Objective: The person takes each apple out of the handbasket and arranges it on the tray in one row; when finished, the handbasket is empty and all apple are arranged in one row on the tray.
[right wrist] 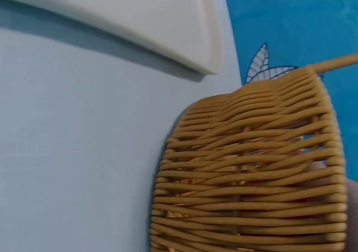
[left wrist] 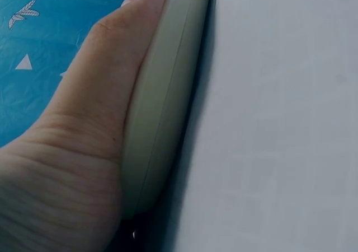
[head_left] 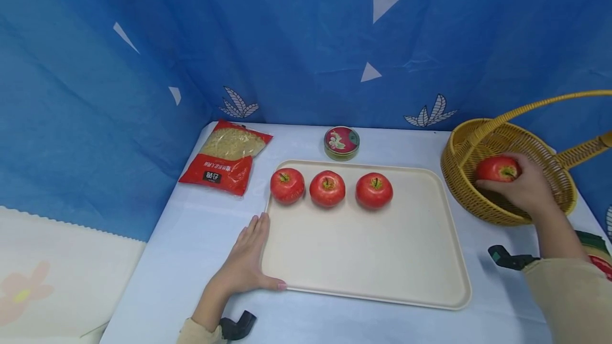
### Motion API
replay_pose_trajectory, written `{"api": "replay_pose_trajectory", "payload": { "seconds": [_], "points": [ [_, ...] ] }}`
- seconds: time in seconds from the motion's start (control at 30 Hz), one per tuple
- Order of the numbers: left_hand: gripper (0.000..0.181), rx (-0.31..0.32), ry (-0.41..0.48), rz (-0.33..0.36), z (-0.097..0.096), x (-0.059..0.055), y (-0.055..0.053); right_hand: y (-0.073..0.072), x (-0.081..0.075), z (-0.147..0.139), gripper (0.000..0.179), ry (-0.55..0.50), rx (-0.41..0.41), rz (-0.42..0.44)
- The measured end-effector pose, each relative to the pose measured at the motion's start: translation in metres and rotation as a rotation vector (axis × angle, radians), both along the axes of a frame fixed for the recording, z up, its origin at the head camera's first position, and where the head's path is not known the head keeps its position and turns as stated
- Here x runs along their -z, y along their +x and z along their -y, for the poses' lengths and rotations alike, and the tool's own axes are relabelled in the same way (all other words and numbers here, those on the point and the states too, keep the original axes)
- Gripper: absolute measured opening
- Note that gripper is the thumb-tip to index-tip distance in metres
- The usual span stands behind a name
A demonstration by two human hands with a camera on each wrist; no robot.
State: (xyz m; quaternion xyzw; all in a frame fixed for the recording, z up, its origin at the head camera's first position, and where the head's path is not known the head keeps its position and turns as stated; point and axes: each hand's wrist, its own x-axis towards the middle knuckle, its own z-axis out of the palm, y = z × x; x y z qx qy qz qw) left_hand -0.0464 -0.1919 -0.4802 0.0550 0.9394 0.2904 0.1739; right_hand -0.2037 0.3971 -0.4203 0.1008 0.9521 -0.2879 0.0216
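Three red apples stand in a row along the far side of a cream tray (head_left: pixel 363 259): a left apple (head_left: pixel 287 186), a middle apple (head_left: pixel 327 188) and a right apple (head_left: pixel 374 190). My left hand (head_left: pixel 246 259) rests at the tray's near left corner, fingers straight along the left edge and thumb on the front edge. In the left wrist view the thumb (left wrist: pixel 106 67) lies against the tray's side (left wrist: pixel 162 95). My right hand (head_left: pixel 528 185) grips another red apple (head_left: pixel 497 169) inside a yellow wicker basket (head_left: pixel 459 185). The basket's weave (right wrist: pixel 251 168) mostly hides that hand in the right wrist view.
A red and clear packet (head_left: pixel 224 158) of pale yellow contents lies at the back left of the white table. Behind the tray stands a small round tin (head_left: pixel 341 143). The basket's tall handle (head_left: pixel 540 105) arches to the right. A blue curtain (head_left: pixel 296 41) hangs behind.
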Motion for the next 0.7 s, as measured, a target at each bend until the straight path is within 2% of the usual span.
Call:
{"api": "replay_pose_trajectory", "payload": {
  "seconds": [0.23,0.43,0.6,0.7],
  "points": [
    [0.153,0.0,-0.009,0.003,0.0,0.0,0.0,0.019,-0.021,0.011,0.101,0.022,0.043,-0.069],
    [0.153,-0.001,-0.008,0.005,0.001,-0.001,-0.001,0.046,-0.034,0.036,0.095,0.007,0.059,-0.206],
    [0.153,-0.001,-0.003,-0.002,0.001,0.0,0.0,0.071,-0.045,0.061,0.093,-0.006,0.039,-0.266],
    [0.153,0.0,0.0,-0.005,0.001,0.001,0.0,0.082,-0.052,0.074,0.095,-0.013,-0.007,-0.29]
  ]
}}
